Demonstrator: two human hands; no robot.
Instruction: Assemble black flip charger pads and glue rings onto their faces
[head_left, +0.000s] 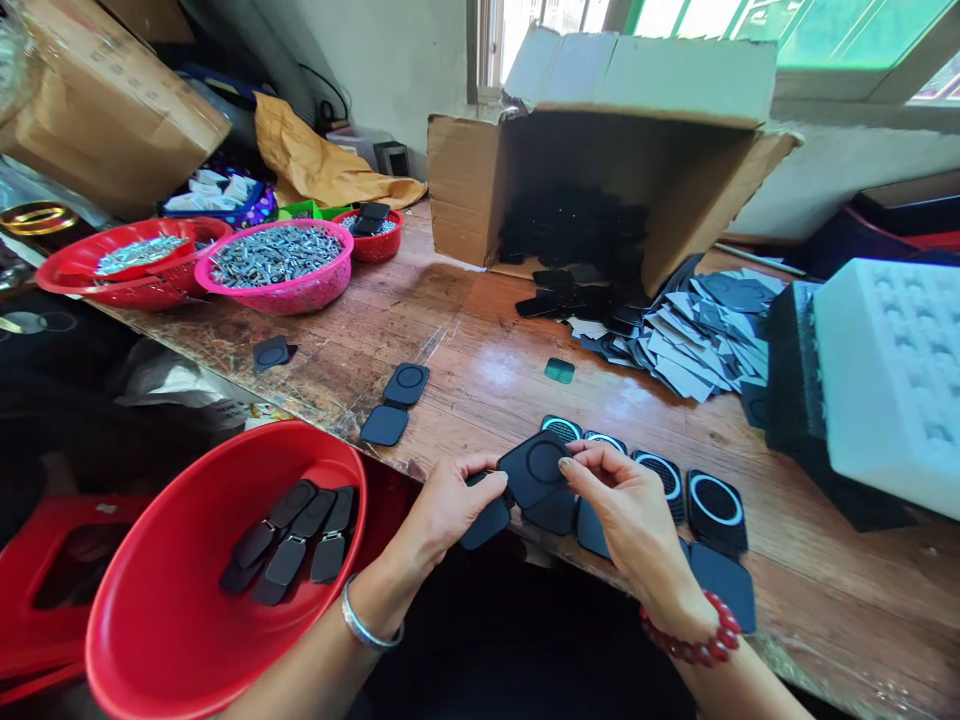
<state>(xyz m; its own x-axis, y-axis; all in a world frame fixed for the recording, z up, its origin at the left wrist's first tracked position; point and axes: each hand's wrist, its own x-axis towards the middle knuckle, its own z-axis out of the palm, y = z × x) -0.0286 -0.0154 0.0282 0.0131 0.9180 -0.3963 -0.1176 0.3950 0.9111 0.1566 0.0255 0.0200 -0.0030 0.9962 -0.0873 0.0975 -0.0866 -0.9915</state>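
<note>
Over the table's front edge, my left hand (457,505) pinches the left side of a black folding wireless charger (529,483), two rounded square panels on a hinge. My right hand (630,500) has its thumb and fingers closed on the right edge of the upper face, a black square marked with a circle. Whether that face is a loose cover sheet or fixed down, I cannot tell. Behind and beneath my hands, several opened chargers with pale rings (716,500) lie in a row. To the left, another unfolded charger (407,383) rests on the wood.
A red basin (142,560) at lower left holds several black chargers (289,545). A pink basket (277,295) of metal parts stands at back left. An open carton (461,190) spills black pieces beside a pile of sheets (697,335). White foam (885,390) sits right.
</note>
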